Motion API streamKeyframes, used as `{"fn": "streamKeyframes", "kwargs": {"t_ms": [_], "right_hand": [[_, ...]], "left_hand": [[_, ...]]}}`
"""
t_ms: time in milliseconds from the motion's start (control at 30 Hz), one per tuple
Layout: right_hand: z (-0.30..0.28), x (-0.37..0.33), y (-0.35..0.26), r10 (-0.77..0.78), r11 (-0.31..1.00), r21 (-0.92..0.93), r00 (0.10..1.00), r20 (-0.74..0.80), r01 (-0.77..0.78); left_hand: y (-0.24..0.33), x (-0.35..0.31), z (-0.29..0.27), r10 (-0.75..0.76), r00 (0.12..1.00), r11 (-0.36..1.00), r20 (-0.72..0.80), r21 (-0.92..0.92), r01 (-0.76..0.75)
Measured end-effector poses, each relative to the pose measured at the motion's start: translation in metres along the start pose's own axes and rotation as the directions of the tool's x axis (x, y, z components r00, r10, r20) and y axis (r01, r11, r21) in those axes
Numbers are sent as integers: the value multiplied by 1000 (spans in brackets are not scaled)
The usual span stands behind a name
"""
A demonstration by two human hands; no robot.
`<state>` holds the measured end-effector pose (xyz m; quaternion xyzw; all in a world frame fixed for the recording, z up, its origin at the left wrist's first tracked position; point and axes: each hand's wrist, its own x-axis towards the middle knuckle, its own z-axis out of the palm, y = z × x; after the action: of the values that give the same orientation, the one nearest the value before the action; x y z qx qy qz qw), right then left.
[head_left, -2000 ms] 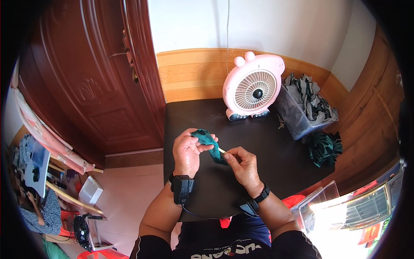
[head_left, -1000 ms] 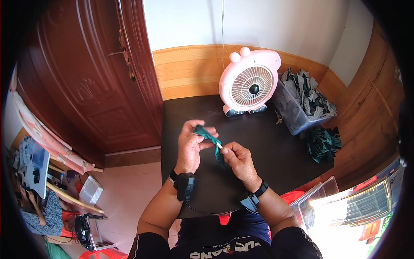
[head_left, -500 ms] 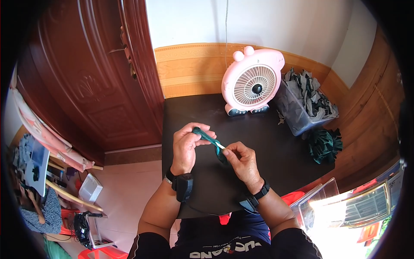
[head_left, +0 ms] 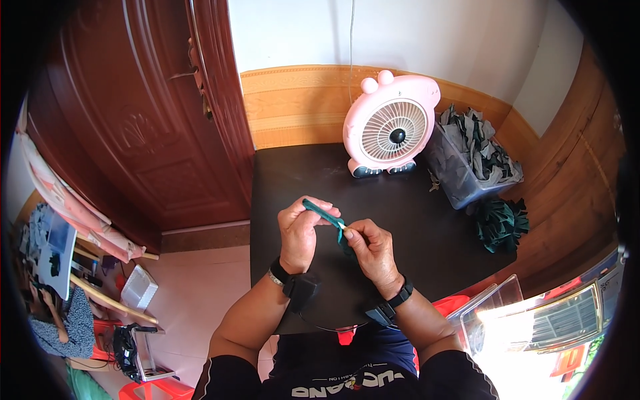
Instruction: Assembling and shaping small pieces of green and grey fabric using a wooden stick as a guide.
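Over the black tabletop I hold a narrow dark green fabric strip, which looks like a tube. My left hand has it between thumb and fingers, its upper end running along the fingertips. My right hand pinches a thin white stick between thumb and forefinger. Most of the stick is hidden by the green fabric and the fingers. The strip's lower end droops beneath my right fingertips.
A pink fan stands at the back of the table. To its right is a clear plastic bin full of grey and dark scraps. Nearer lies a bundle of dark green fabric pieces. At far left another person sits by a table.
The green strip has slid farther over the white stick, so less white shows. Its upper part now looks straighter and smoother. My left hand has shifted slightly right.
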<state>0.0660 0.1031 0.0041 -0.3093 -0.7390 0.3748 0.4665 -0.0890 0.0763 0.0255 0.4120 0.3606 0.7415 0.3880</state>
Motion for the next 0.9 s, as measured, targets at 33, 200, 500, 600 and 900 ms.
{"fn": "streamKeyframes", "kwargs": {"t_ms": [33,200,500,600,900], "right_hand": [[0,1,0,17,999,28,1000,-13,-16],[0,2,1,93,995,45,996,-3,-92],[0,3,13,148,962,243,986,-75,-126],[3,1,6,158,947,297,983,-96,-123],[2,0,7,323,871,321,926,195,-371]], "left_hand": [[-3,2,-4,-13,1000,999,7,-52,13],[-4,8,-13,-20,1000,988,-19,-156,16],[-2,9,-9,-161,987,985,-11,-72,159],[-6,3,-6,-146,989,980,16,-133,147],[-9,5,-6,-100,992,987,-77,-133,89]]}}
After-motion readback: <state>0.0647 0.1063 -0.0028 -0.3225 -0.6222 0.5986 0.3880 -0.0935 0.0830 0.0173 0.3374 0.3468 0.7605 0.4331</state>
